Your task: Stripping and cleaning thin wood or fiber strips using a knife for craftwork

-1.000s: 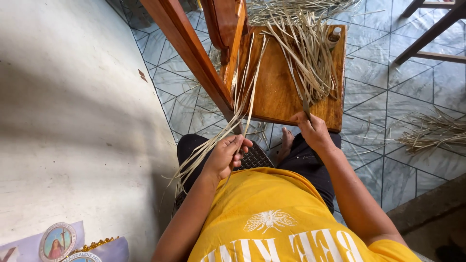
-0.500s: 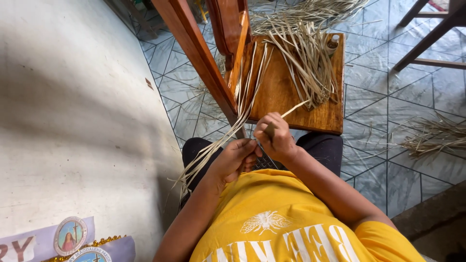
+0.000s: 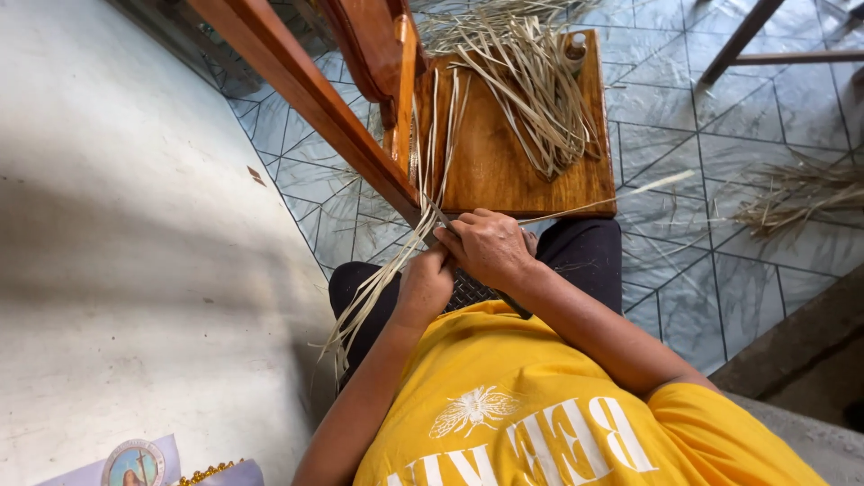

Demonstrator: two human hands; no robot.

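My left hand (image 3: 423,283) grips a bundle of long pale straw strips (image 3: 373,288) that run from my lap up along a wooden beam (image 3: 306,99). Just right of it, my right hand (image 3: 490,245) is closed on a single thin strip (image 3: 621,193) that stretches out to the right over the tiled floor. Both hands meet above a dark woven piece (image 3: 468,292) lying on my lap, mostly hidden beneath them. In front of my knees a wooden stool (image 3: 486,162) carries a loose pile of dried strips (image 3: 531,81).
A pale plastered wall (image 3: 117,252) fills the left side. Grey-blue floor tiles (image 3: 684,117) spread around the stool, with another heap of dried straw (image 3: 792,193) at the right. Chair legs (image 3: 747,40) stand at the upper right. A low concrete step (image 3: 792,360) lies at the lower right.
My right hand came back from the stool's near edge with one strip and now meets my left hand over my lap. The strip trails out to the right.
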